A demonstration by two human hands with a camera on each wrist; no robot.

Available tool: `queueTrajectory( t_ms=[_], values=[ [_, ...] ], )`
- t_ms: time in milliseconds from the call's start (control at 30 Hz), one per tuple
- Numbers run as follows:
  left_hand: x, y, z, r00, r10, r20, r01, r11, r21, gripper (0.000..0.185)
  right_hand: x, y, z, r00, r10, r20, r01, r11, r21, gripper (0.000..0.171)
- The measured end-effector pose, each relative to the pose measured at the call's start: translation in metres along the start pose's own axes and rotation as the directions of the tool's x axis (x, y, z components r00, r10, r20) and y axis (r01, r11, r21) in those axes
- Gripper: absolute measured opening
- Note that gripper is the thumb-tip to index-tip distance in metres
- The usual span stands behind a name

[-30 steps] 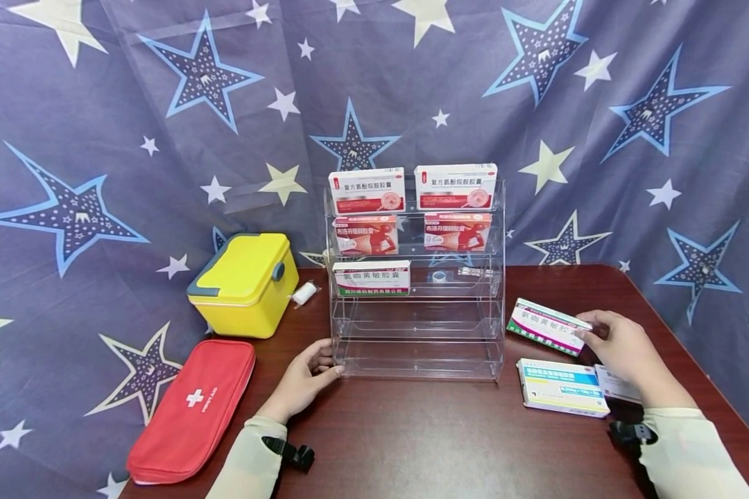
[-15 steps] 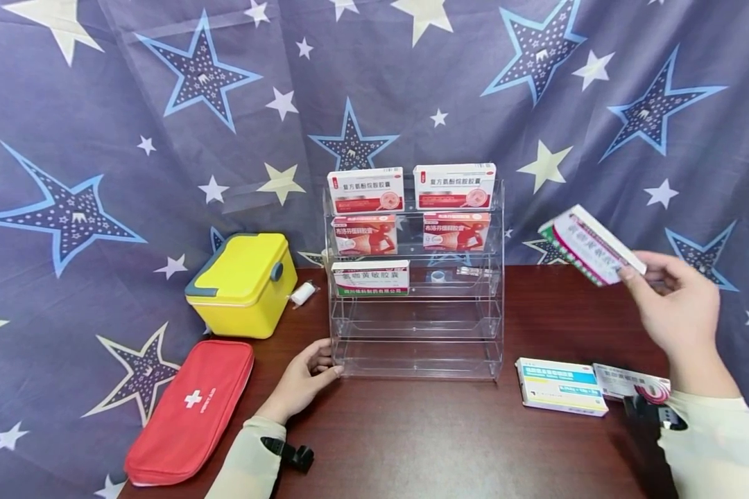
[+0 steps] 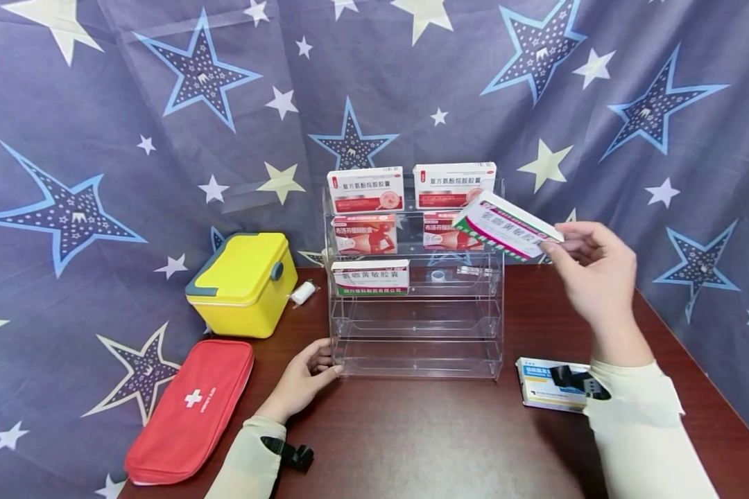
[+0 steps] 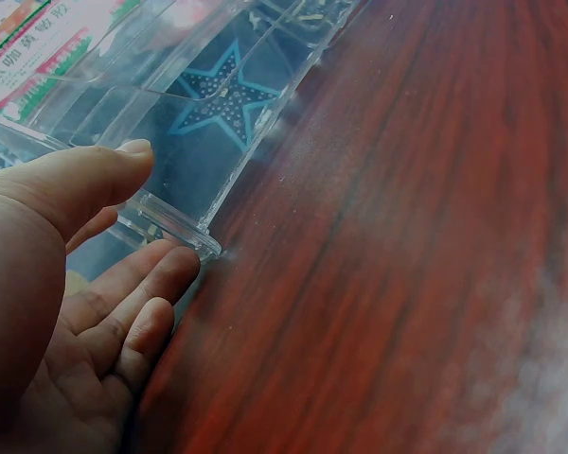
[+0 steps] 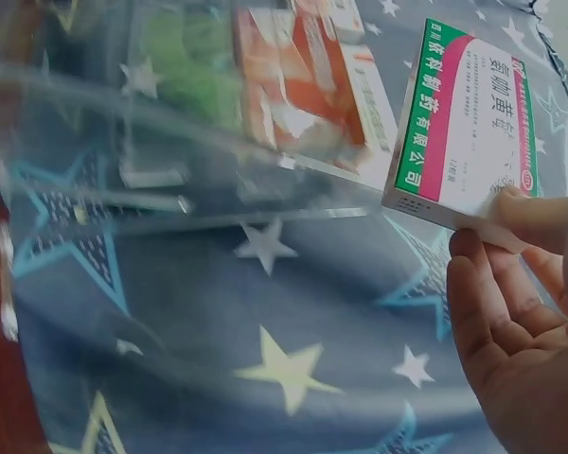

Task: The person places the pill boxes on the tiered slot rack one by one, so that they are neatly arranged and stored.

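Up by the rack's (image 3: 417, 277) right end, held aloft.
Right hand (image 3: 593, 274) pinching the green-edged box (image 3: 507, 226), long axis pointing leftward at the shelves; left hand (image 3: 304, 380) relaxed, fingers steadying the rack's corner.

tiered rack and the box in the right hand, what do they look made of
Tiered rack: clear, glossy rigid plastic, probably acrylic; the star cloth and table show straight through it, and its edges catch light.
Box: thin printed cardboard, it seems, with crisp folded edges and a smooth white, green and pink face.

Head camera looks down across the table (image 3: 449, 443) at the rack (image 3: 417, 326); both wrist cameras sit close, sharing that rack (image 4: 185, 104) (image 5: 170, 161).
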State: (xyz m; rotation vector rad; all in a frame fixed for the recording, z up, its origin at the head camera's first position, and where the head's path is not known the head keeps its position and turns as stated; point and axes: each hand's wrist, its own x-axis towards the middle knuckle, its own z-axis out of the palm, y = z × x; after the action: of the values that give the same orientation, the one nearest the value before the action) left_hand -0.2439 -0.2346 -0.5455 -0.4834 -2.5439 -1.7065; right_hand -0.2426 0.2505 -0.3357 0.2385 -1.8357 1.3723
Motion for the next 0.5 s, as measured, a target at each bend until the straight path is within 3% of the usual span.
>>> queueTrajectory(
  t_ms=[100, 367, 500],
  values=[
    [0.0, -0.001, 0.001, 1.0, -0.001, -0.001, 0.001, 1.0, -0.007, 0.053, -0.007, -0.006, 0.015, 1.0, -0.005, 0.015, 0.004, 1.0, 0.02, 0.024],
    [0.0, -0.001, 0.0, 1.0, 0.0, 0.004, 0.0, 1.0, 0.005, 0.053, -0.017, 0.026, 0.041, 0.994, -0.046, 0.096, 0.045, 0.999, 0.01, 0.026],
    [0.0, -0.001, -0.001, 1.0, -0.012, 0.006, 0.012, 1.0, 0.008, 0.052, -0.019, 0.024, 0.046, 0.99, -0.087, 0.115, 0.089, 0.996, -0.018, 0.025]
  ],
)
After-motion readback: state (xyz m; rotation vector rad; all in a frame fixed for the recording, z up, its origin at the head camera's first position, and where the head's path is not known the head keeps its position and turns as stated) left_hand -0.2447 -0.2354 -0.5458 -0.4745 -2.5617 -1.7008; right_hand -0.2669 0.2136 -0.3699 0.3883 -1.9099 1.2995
